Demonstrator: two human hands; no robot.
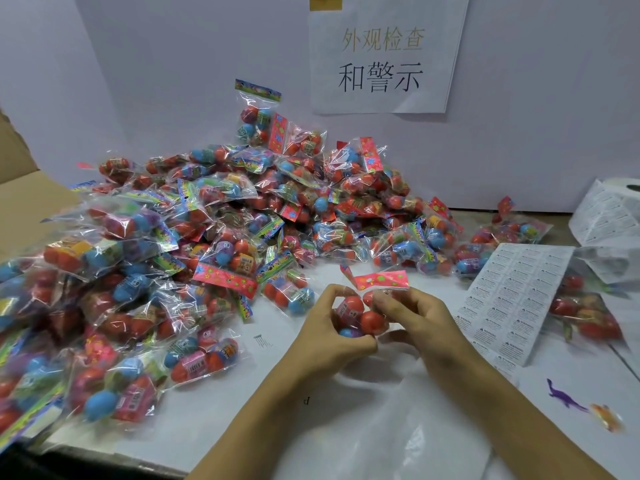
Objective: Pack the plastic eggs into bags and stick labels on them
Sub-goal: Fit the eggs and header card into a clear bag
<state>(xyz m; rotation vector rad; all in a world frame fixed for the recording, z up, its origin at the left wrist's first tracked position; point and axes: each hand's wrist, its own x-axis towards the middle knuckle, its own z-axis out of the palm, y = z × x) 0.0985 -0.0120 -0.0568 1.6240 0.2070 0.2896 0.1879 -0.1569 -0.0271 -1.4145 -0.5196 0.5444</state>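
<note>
Egg bag (360, 315) is gripped by both hands, left hand (323, 327) cupping, right hand (414, 315) pinching near its header. Risk: label creased over wrinkled film, or bag slipped toward the pile (207, 244) left of it.

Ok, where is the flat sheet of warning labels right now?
In the head view the label sheet lies flat on the white table, right of centre. It sits just right of the right hand, below the label roll.
</note>
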